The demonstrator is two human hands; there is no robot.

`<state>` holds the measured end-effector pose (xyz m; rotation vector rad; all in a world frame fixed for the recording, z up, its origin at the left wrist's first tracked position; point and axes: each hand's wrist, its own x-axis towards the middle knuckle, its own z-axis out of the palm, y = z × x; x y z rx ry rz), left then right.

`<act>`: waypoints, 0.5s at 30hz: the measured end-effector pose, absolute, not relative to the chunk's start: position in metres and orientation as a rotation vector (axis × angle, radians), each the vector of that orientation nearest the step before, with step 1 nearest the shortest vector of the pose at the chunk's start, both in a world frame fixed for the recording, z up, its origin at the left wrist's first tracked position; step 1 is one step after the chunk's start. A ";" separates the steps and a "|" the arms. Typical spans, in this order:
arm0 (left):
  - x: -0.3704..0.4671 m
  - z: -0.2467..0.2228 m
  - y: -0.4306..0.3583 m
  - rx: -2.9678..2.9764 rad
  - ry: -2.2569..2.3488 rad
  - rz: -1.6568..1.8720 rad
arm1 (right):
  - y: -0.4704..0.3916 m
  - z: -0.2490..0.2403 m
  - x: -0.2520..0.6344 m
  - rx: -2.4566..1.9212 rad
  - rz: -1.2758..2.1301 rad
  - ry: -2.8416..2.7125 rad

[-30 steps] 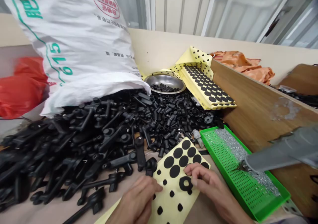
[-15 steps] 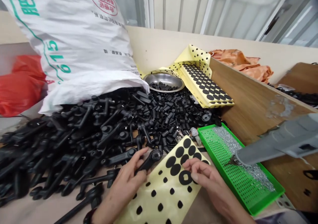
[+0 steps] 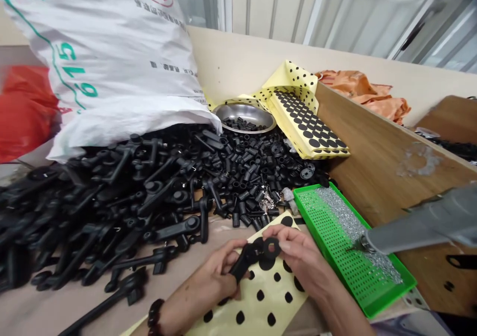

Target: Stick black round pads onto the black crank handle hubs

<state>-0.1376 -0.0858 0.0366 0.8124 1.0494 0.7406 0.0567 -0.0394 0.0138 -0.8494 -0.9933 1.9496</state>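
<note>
My left hand [image 3: 219, 271], with a dark bead bracelet at the wrist, is closed round a black plastic part [image 3: 241, 262] whose round end points to the right. Between the fingertips of my right hand [image 3: 298, 249] is a black ring sticker [image 3: 272, 247] with a hole in its middle. The ring is at the round end of the black part. Beneath both hands lies a yellow sticker sheet [image 3: 268, 296] with black discs near its top and black spots lower down.
Black plastic parts [image 3: 149, 192] are heaped behind and left, below a white sack [image 3: 122, 52]. A steel bowl [image 3: 244, 111] and stacked sticker sheets [image 3: 309, 122] stand behind. At right are a green basket [image 3: 387, 296] of metal pieces, a grey tool [image 3: 421, 221] and a wooden board [image 3: 357, 162].
My right hand has lifted the ring sticker off the yellow sheet and brought it to the black part. My left hand has moved right with the part.
</note>
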 end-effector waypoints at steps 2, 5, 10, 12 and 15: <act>-0.132 0.031 -0.085 0.803 1.041 0.743 | -0.041 0.015 0.057 -0.901 1.903 -1.079; -0.128 0.026 -0.083 0.845 1.088 0.741 | -0.043 0.015 0.055 -0.969 1.836 -1.165; -0.127 0.027 -0.082 0.880 1.140 0.712 | -0.043 0.013 0.051 -1.007 1.812 -1.174; -0.127 0.028 -0.082 0.876 1.150 0.722 | -0.043 0.011 0.050 -1.006 1.804 -1.175; -0.127 0.029 -0.082 0.864 1.152 0.724 | -0.043 0.010 0.049 -1.022 1.797 -1.190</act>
